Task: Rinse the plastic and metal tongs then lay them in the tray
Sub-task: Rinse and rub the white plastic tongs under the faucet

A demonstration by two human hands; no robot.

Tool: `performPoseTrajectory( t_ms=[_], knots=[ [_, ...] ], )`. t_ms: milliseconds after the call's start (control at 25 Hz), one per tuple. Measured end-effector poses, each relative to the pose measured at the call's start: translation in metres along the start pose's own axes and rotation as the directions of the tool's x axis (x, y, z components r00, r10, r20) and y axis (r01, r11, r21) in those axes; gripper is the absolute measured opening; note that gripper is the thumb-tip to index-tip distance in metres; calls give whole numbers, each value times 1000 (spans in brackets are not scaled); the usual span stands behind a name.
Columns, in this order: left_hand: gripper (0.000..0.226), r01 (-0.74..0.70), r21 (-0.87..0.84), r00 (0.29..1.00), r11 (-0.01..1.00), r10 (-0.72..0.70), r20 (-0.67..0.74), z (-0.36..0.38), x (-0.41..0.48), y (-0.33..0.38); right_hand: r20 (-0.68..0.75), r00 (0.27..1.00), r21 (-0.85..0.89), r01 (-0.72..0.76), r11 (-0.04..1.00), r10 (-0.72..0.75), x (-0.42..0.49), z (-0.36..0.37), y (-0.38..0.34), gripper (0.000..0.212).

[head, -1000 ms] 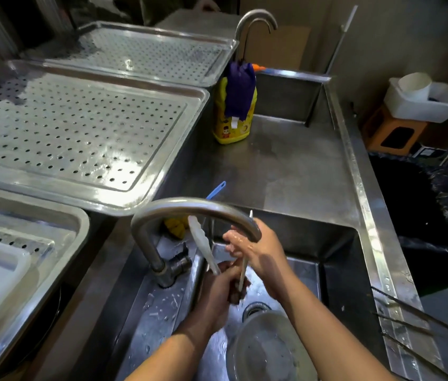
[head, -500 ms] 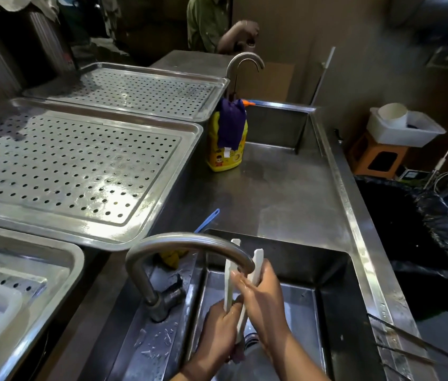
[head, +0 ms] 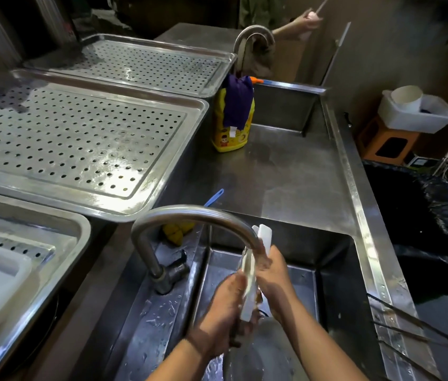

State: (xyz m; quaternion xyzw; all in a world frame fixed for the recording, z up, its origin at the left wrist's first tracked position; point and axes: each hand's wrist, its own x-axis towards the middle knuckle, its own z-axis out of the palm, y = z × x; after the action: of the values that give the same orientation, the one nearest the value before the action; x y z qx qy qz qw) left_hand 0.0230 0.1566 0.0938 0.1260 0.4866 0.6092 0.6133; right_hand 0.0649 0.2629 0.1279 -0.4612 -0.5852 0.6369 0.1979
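- Bottom centre: left hand curls round the lower end of the white plastic tongs. Right hand wraps their upper arms, just under the faucet spout, over the sink.
- Step, judged: rinsing the plastic pair; water flow too blurred to confirm.
- Lower right: metal tongs lie on the sink's rim, untouched.
- Left centre: perforated tray, no tongs in it.
- Next move calls for carrying the plastic pair up-left to the tray, then taking the metal pair.

No legible text, numbers or brand. Yellow bottle just below the far faucet: printed label, characters unreadable.
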Motion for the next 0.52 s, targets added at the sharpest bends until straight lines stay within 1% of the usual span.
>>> performPoseTrajectory(
  t_ms=[40,80,120,160,200,240,280,320,360,400,440,480,520],
  knots=[
    [75,-110,107,987,988,121,-104,2,3,-5,-31,999,-15,10,1000,-11,3,5,1,63],
    [73,-176,176,969,969,202,-140,4,4,-9,-21,999,3,37,999,-37,5,10,0,49],
    [64,-211,189,960,959,239,-142,3,4,-11,23,999,41,44,998,-45,5,13,-2,35],
    [53,-201,130,967,971,218,-130,2,1,-9,85,996,102,18,995,-26,5,13,-6,24],
    [49,-150,37,980,988,153,-127,-3,-2,-4,147,989,161,-30,987,6,6,11,-9,15],
    [48,-79,-69,990,995,70,-120,-10,-5,0,203,979,202,-64,977,22,7,6,-11,8],
    [46,0,-126,995,992,-13,-100,-15,-7,2,221,975,211,-58,976,10,8,2,-12,7],
    [44,62,-149,995,987,-73,-70,-16,-9,5,190,982,184,-16,983,-20,10,-2,-12,12],
    [44,74,-93,994,993,-81,-73,-12,-9,7,112,991,101,55,993,-66,12,-3,-11,16],
    [46,50,8,994,999,-49,-96,-8,-8,7,-4,992,-29,128,991,-128,13,-3,-9,19],
    [48,-13,134,990,991,32,-140,-3,-6,4,-109,975,-153,177,972,-195,12,1,-7,22],
    [48,-72,245,977,967,118,-180,3,-4,0,-163,955,-224,210,952,-249,9,4,-5,24],
    [47,-95,296,958,951,168,-233,6,-3,-4,-145,955,-202,225,953,-257,7,8,0,27]
  ],
)
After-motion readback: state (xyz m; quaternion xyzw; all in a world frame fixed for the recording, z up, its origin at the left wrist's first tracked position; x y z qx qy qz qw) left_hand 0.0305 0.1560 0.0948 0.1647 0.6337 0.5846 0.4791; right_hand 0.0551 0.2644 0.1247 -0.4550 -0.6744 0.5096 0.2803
